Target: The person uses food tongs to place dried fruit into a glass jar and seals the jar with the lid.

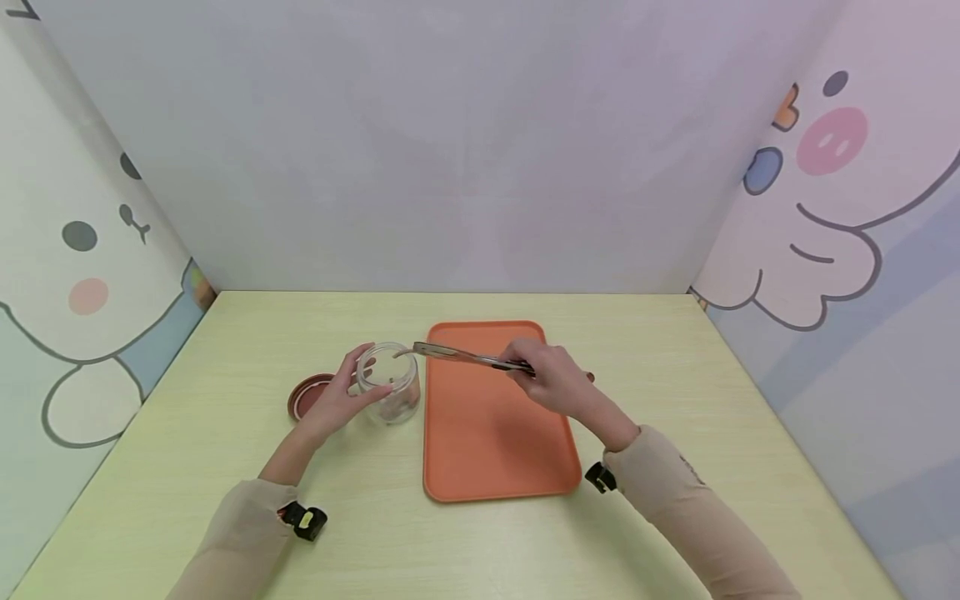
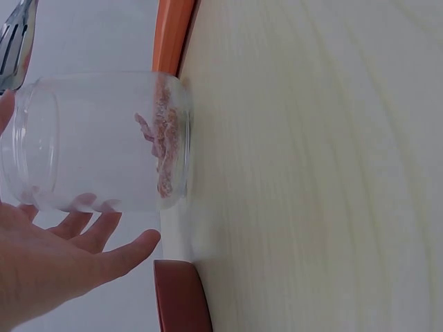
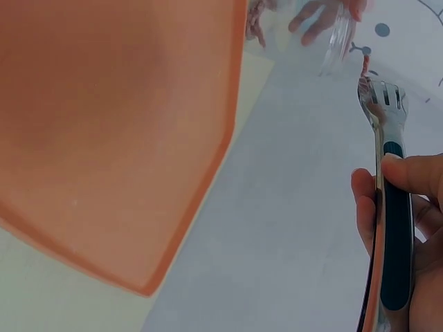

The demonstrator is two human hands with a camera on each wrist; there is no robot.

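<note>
A clear glass jar (image 1: 390,387) stands on the table just left of an orange tray (image 1: 487,433). My left hand (image 1: 337,400) grips the jar from the left, fingers curled behind the glass (image 2: 97,138). Pinkish-brown strips (image 2: 163,138) lie at the jar's bottom. My right hand (image 1: 547,379) holds metal tongs (image 1: 457,356) by their dark grip (image 3: 394,228), above the tray. The fork-like tip (image 3: 384,97) reaches the right edge of the jar's mouth, with a small reddish bit (image 3: 365,63) at it. The tip also shows in the left wrist view as the tongs' end (image 2: 14,48).
A reddish-brown lid (image 1: 303,396) lies flat on the table left of the jar, behind my left hand. The tray's flat bottom (image 3: 104,124) holds nothing visible. Pale wooden tabletop (image 1: 675,375) extends all around, with cartoon-printed walls on three sides.
</note>
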